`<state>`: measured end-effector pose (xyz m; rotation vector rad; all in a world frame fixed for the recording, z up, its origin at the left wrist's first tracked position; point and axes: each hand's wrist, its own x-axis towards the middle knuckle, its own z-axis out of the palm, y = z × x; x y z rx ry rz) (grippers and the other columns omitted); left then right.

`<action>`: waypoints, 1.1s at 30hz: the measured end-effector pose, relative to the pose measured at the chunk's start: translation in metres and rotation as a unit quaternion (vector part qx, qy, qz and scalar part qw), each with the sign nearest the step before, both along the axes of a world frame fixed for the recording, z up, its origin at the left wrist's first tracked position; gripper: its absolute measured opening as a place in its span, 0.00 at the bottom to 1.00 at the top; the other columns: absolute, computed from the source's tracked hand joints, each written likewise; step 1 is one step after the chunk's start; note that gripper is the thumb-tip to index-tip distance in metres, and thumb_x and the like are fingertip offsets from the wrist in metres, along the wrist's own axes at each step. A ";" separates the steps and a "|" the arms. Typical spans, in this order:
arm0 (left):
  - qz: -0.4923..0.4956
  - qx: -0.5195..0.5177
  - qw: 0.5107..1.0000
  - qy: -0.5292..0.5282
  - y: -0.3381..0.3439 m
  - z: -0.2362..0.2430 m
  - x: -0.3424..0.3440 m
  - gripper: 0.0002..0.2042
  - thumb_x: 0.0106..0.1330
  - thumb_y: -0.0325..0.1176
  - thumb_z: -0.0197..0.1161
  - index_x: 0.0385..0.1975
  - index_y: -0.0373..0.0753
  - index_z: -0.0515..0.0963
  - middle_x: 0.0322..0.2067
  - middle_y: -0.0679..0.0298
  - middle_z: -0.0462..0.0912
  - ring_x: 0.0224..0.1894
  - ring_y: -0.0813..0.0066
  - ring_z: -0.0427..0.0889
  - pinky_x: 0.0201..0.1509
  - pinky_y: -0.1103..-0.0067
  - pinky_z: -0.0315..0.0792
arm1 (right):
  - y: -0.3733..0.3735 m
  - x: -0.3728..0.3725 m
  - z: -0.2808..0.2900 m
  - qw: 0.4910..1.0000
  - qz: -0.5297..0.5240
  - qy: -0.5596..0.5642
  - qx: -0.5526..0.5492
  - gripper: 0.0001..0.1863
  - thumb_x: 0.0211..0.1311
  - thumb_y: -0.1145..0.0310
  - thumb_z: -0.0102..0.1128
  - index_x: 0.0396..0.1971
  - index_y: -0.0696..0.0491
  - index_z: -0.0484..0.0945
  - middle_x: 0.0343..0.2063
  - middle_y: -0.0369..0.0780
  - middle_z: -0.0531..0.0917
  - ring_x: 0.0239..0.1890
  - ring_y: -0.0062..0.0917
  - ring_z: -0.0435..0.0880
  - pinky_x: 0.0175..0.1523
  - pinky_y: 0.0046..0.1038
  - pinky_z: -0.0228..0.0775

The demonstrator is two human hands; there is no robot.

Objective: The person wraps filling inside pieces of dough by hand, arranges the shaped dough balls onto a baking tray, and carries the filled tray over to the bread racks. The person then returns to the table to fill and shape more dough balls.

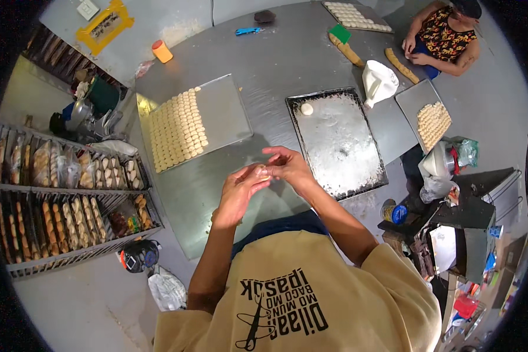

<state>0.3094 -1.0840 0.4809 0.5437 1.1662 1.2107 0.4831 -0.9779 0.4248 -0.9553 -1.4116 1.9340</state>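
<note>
My left hand and my right hand meet above the metal table, both pinching one small pale piece of dough between the fingertips. To the right lies a dark floured baking tray with a single dough ball in its far left corner. To the left sits a light tray about half filled with several rows of small dough pieces.
Another person sits at the far right corner beside long dough rolls, a white bag and two trays of dough pieces. A rack of bagged bread stands at left. An orange cup stands far left.
</note>
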 end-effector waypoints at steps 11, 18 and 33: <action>0.169 0.037 0.985 0.010 -0.041 -0.041 -0.068 0.15 0.78 0.28 0.67 0.59 0.27 0.81 0.48 0.55 0.89 0.48 0.64 0.92 0.55 0.70 0.87 | -0.019 -0.037 -0.032 0.952 0.092 -0.184 0.226 0.18 0.72 0.58 0.72 0.51 0.57 0.89 0.43 0.47 0.92 0.41 0.36 0.91 0.50 0.36 0.83; 0.256 -0.039 0.964 -0.060 -0.105 -0.052 -0.126 0.14 0.76 0.30 0.70 0.55 0.30 0.80 0.47 0.54 0.88 0.46 0.61 0.91 0.53 0.70 0.87 | -0.074 -0.089 -0.106 0.868 0.269 -0.177 0.378 0.11 0.63 0.68 0.73 0.43 0.54 0.92 0.39 0.45 0.91 0.44 0.42 0.90 0.54 0.44 0.82; 0.200 -0.069 0.974 -0.085 -0.159 -0.084 -0.135 0.20 0.79 0.24 0.64 0.67 0.25 0.76 0.53 0.56 0.86 0.56 0.60 0.87 0.66 0.64 0.84 | -0.112 -0.101 -0.063 0.987 0.104 -0.104 -0.070 0.11 0.64 0.75 0.76 0.45 0.61 0.91 0.33 0.46 0.93 0.35 0.31 0.93 0.44 0.31 0.88</action>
